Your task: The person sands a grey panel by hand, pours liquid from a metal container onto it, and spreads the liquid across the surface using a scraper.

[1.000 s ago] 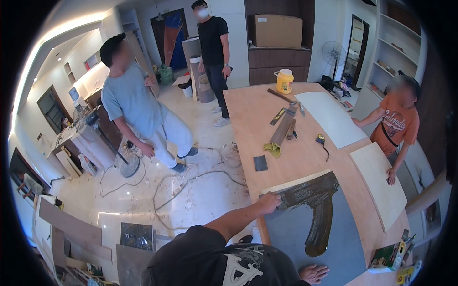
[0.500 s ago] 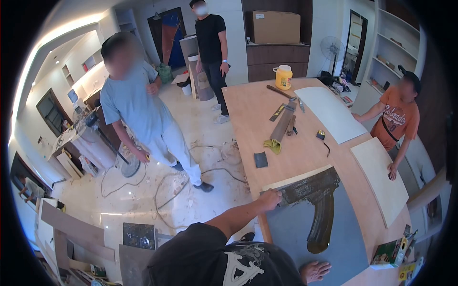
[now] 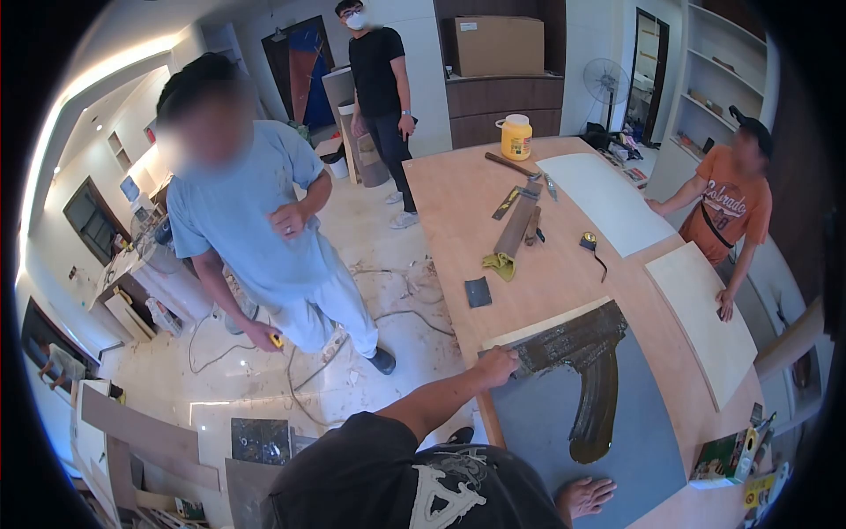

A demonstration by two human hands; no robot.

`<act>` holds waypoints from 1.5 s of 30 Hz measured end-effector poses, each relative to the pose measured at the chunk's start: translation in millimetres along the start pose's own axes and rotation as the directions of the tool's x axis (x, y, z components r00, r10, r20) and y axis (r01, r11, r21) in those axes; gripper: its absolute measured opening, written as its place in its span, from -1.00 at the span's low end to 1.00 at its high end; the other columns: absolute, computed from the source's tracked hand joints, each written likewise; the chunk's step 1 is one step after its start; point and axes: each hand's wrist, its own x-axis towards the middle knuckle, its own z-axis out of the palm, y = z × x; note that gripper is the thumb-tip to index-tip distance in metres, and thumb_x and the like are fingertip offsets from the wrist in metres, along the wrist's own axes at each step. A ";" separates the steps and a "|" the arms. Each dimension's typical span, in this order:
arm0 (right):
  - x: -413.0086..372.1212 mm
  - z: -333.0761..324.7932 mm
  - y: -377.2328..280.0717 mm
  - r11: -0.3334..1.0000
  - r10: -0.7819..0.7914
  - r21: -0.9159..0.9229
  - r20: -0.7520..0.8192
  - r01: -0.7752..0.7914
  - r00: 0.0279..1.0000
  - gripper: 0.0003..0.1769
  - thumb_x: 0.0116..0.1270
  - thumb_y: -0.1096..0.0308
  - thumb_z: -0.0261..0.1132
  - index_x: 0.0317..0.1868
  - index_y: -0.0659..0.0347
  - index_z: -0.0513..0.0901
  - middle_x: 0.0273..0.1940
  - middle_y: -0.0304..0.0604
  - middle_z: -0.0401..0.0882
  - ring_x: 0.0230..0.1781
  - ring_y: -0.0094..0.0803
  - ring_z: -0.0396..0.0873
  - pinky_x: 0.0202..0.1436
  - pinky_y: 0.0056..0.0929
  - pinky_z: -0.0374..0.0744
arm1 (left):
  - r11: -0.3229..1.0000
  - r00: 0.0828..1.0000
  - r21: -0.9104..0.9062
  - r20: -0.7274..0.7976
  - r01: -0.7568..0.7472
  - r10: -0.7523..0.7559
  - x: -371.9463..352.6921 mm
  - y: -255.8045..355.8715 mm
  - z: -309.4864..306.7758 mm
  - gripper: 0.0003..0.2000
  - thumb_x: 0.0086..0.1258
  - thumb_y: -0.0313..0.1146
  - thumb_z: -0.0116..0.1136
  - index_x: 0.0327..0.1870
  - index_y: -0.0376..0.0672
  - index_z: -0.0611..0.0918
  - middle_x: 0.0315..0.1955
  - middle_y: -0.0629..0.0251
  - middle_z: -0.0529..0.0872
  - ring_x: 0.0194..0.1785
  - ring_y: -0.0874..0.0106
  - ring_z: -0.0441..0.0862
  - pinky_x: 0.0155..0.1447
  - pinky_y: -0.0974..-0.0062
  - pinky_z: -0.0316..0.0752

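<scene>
My left hand (image 3: 500,366) is closed at the left edge of a grey sheet (image 3: 538,423) lying on the wooden table. What its fingers hold, if anything, is hidden. Beside it, wet brown glue (image 3: 595,406) covers a wide band along the sheet's far side and a strip curving down toward me. A pale strip (image 3: 546,324) shows beyond the glued edge. My right hand (image 3: 589,498) lies flat on the grey sheet near me, fingers spread, holding nothing.
On the wooden table (image 3: 449,220) are a yellow jar (image 3: 516,137), a hammer (image 3: 513,165), a tape measure (image 3: 589,240), a dark square (image 3: 478,293) and pale panels (image 3: 701,322). One person in orange touches the panels; another in light blue stands left. Cables (image 3: 304,379) cross the floor.
The person in light blue has come closer, with one hand raised to the chest. My left hand has shifted slightly left; my right hand stays flat on the sheet.
</scene>
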 end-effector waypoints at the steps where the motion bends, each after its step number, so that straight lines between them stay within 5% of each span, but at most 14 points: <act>1: 0.0 -0.2 0.3 1.000 -0.001 0.003 0.002 0.001 1.000 -0.25 0.62 -0.01 -0.14 0.68 0.17 0.11 0.74 -0.12 -0.10 0.70 -0.09 0.02 0.51 0.13 0.23 | 1.000 1.000 -0.001 0.000 0.004 -0.004 0.0 0.1 -0.1 -0.92 0.16 -0.38 0.21 -0.36 -0.08 0.71 -0.24 0.27 0.66 0.01 0.24 0.66 0.09 0.21 0.58; 17: 1.8 4.9 2.5 1.000 -0.007 0.029 0.001 0.007 1.000 -0.23 0.60 -0.02 -0.15 0.69 0.18 0.07 0.74 -0.10 -0.13 0.71 -0.05 -0.01 0.51 0.17 0.21 | 0.999 0.993 -0.039 -0.117 0.004 -0.008 -4.6 2.9 6.1 -0.96 0.11 -0.40 0.22 -0.46 -0.11 0.68 -0.30 0.25 0.64 -0.03 0.24 0.67 0.09 0.23 0.57; 45: 3.0 12.3 2.5 1.000 0.008 0.031 -0.054 -0.007 0.998 -0.24 0.59 -0.01 -0.12 0.67 0.16 0.13 0.74 -0.12 -0.07 0.69 -0.07 0.06 0.49 0.13 0.24 | 0.996 0.997 -0.089 -0.069 0.031 -0.037 -7.4 1.5 13.3 -0.90 0.09 -0.39 0.26 -0.37 -0.09 0.71 -0.18 0.26 0.65 0.08 0.22 0.62 0.19 0.24 0.53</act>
